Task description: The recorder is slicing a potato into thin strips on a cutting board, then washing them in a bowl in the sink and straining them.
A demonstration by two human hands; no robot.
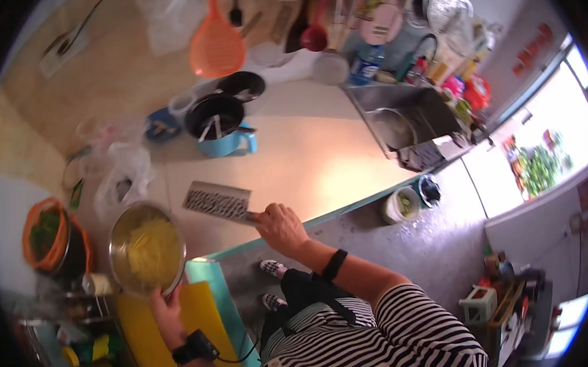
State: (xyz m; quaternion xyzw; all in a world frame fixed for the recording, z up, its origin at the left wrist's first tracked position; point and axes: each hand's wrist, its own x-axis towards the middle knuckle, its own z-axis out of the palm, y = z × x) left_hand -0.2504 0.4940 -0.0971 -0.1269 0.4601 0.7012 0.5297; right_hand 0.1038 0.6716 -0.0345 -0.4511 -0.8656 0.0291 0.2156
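Observation:
My right hand (280,227) is closed around the handle of a cleaver (218,201). Its broad, dark-mottled blade is above the worktop and points left; whether it touches the surface I cannot tell. With my left hand (165,305) I grip the near rim of a stainless steel bowl (120,254), which is tilted towards me. Pale yellow shreds (151,250), perhaps potato, lie inside it. Below the bowl, a yellow board (182,331) extends along the left side.
A black pan (214,115) and a light blue mug (223,145) stand near the wall. Plastic bags (126,168) and an orange basket (49,233) of greens are left. A steel sink (405,111) is at right. Bins (402,204) stand on the floor beside the counter.

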